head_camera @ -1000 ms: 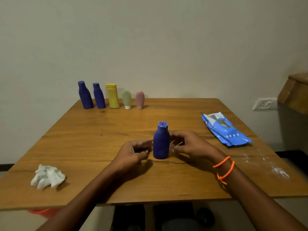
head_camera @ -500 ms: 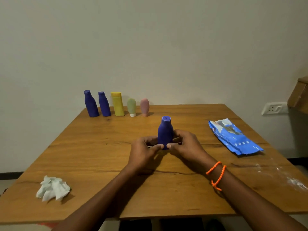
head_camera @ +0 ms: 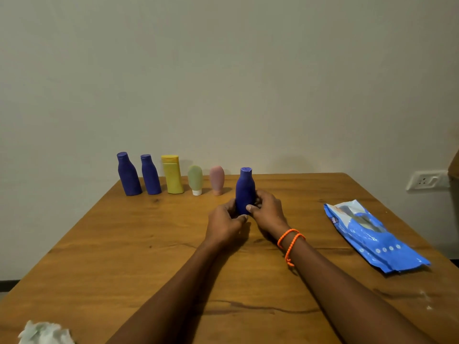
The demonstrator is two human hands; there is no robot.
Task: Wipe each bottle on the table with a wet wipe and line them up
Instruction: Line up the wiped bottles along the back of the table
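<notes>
Held bottle: a dark blue bottle, upright, cap on top, at the right end of the row near the far edge of the worktop; whether its base touches the wood is hidden by the hands.
Left hand: curled round the lower left side of the held bottle, thumb tip at its base.
Right hand: curled round the lower right side of the same bottle, thumb pressed on its front; two orange bead bands sit on the wrist.
Hands together: both clamp on the one bottle, fingertips nearly meeting in front of it.
Row: from the left, tall blue bottle, second blue bottle, yellow bottle, green tube standing on a white cap, pink tube; all upright, side by side along the far edge, close to the wall.
Gap: the held bottle stands just right of the pink tube, apart from it.
Wipe pack: blue, lying flat on the right part of the worktop, well apart from the hands.
Used wipe: crumpled white wad at the near left corner.
Socket: white, on the wall at the right.
</notes>
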